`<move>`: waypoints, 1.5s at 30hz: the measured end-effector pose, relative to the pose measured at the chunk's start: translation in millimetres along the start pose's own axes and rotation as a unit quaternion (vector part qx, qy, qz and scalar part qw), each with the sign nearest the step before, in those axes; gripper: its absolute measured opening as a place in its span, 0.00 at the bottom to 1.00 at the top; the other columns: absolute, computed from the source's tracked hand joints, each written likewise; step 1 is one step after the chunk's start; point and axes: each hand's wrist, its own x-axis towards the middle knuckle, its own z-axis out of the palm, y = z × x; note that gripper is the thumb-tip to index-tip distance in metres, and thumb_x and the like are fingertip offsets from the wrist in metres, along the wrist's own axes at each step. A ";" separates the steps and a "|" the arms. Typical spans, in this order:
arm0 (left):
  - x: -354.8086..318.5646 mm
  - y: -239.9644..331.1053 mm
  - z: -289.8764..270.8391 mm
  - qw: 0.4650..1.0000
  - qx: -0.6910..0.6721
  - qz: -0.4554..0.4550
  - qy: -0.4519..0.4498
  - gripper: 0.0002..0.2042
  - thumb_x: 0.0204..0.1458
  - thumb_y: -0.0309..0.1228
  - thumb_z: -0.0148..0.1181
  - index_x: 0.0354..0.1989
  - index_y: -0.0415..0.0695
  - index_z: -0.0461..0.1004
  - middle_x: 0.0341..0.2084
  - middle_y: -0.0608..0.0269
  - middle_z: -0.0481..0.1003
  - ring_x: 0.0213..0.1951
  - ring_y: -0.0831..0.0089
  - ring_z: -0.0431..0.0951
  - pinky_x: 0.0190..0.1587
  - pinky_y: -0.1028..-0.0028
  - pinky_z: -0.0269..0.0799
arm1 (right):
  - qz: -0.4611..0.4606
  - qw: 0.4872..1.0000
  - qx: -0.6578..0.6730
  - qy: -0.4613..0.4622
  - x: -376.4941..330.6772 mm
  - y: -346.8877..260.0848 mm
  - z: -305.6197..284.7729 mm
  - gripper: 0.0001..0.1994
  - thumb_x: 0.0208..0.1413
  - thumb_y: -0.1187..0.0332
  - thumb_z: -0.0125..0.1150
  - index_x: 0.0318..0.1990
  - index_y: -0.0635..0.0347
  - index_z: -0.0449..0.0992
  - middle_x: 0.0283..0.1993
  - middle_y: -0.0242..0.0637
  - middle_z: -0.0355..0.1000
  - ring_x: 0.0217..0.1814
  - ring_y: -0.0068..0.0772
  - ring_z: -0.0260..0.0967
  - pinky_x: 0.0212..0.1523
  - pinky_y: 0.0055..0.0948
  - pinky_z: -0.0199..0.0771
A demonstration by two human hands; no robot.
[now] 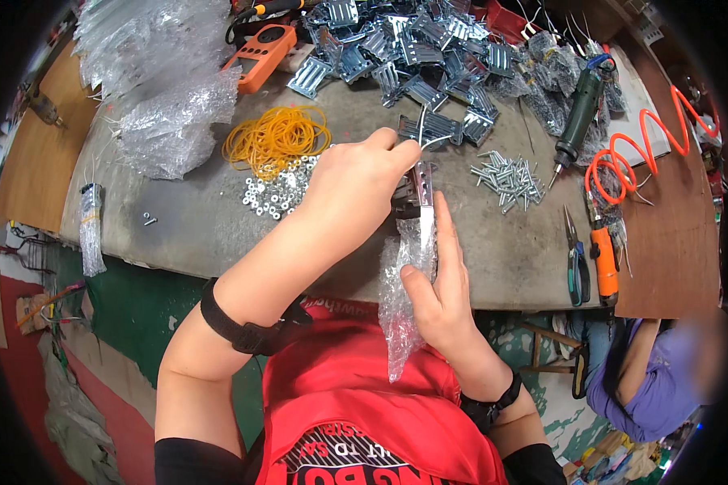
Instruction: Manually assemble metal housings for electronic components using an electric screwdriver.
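Observation:
In front of me is a narrow shiny metal part [425, 184] with white wires at its far end. My left hand [360, 182] has its fingers closed at that far end, beside the wires; the fingertips are partly hidden. A strip of clear bubble wrap [399, 319] lies along the part's near end and hangs over the table edge. My right hand [443, 295] holds the part and wrap from the right, its long fingers stretched along the side and its thumb on the wrap. Small white-and-metal nuts [271, 196] and yellow rubber bands [277, 137] lie left of the part.
Metal brackets [421, 48] are heaped at the back, screws [508, 179] to the right. A dark green screwdriver tool [581, 113], orange coiled hose [647, 137], pliers [576, 263] and orange tool [604, 263] lie at right. Bubble wrap sheets [158, 73] fill the back left. Another person [647, 380] sits right.

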 end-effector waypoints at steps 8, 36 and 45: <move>-2.9 -10.4 5.4 0.997 -0.051 0.009 0.056 0.07 0.45 0.17 0.52 0.32 0.42 0.72 0.25 0.55 0.70 0.29 0.51 0.74 0.30 0.60 0.70 | -0.004 1.000 -0.002 -0.001 0.7 -2.3 -0.7 0.38 0.46 0.74 0.52 0.66 0.73 0.46 0.64 0.60 0.53 0.67 0.58 0.51 0.67 0.45 0.45; 2.1 -10.2 6.6 0.998 -0.037 0.031 0.034 0.07 0.44 0.19 0.53 0.32 0.42 0.72 0.25 0.55 0.70 0.29 0.52 0.75 0.30 0.59 0.71 | 0.013 0.999 0.032 0.022 -0.6 0.1 1.7 0.37 0.44 0.75 0.52 0.66 0.71 0.49 0.61 0.61 0.58 0.62 0.59 0.58 0.63 0.43 0.55; 1.1 -9.8 3.8 0.998 -0.024 0.026 0.049 0.07 0.44 0.19 0.53 0.32 0.42 0.72 0.25 0.56 0.71 0.28 0.53 0.75 0.28 0.60 0.71 | 0.037 0.998 0.038 0.018 0.3 -1.8 0.6 0.37 0.44 0.75 0.52 0.66 0.71 0.51 0.60 0.60 0.60 0.61 0.56 0.60 0.62 0.41 0.57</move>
